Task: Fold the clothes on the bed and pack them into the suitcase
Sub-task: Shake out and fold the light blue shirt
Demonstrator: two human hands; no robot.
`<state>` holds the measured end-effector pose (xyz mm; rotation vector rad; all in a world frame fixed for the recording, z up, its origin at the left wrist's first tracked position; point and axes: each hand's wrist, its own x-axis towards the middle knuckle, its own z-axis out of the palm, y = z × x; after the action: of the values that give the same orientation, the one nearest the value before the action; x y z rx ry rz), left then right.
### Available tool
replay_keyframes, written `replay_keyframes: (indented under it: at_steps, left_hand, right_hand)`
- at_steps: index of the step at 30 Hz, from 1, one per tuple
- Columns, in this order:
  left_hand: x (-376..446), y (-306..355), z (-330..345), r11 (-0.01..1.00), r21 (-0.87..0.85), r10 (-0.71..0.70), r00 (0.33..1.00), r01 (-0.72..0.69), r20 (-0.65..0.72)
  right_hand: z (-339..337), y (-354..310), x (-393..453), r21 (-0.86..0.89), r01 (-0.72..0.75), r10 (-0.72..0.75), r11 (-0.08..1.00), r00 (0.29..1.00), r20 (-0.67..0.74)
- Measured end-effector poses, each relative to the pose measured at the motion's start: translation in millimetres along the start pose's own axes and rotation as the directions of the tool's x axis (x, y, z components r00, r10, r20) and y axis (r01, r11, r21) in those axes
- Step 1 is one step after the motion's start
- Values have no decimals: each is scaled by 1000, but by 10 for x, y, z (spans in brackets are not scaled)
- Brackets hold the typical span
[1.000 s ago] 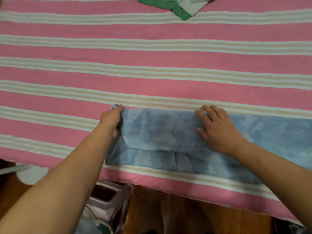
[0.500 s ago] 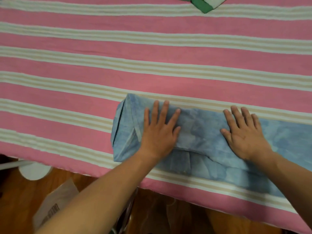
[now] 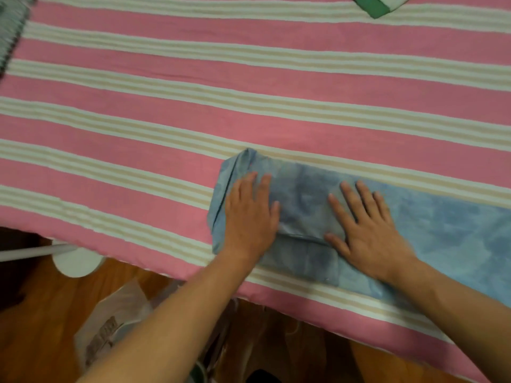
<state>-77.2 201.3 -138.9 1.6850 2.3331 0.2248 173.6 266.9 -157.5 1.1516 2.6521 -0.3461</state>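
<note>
At the lower centre of the frame, the left hand [image 3: 250,217] and right hand [image 3: 367,233] pressed flat, fingers straight, on the folded blue garment [image 3: 304,200] near the striped bed's [image 3: 166,111] front edge. A green-trimmed garment [image 3: 377,6] lay at the upper right.

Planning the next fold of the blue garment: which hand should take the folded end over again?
Probably the left hand: it rests flat on the blue garment beside the folded end, while the right hand presses flat at the middle, well placed to anchor.
</note>
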Motion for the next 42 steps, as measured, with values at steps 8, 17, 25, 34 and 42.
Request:
replay_keyframes:
  at_steps: [8, 17, 25, 34, 42]
  left_hand:
    - [-723, -678, -144, 961, -7, -275, 958, 277, 83]
    - [-228, -497, -78, 935, 174, -341, 920, 309, 196]
    - [413, -557, -229, 872, -285, -239, 855, 397, 460]
    - [1022, -663, -313, 768, -320, -302, 754, 555, 583]
    - [325, -617, -376, 782, -386, -458, 872, 489, 174]
  right_hand:
    - [107, -219, 4, -125, 196, -201, 973, 979, -27]
    - [-1, -212, 49, -107, 119, -132, 987, 984, -120]
    - [-79, -546, 312, -123, 167, -178, 978, 980, -87]
    - [-31, -621, 309, -110, 255, -265, 961, 960, -92]
    - [196, -679, 437, -83, 139, -137, 987, 990, 27]
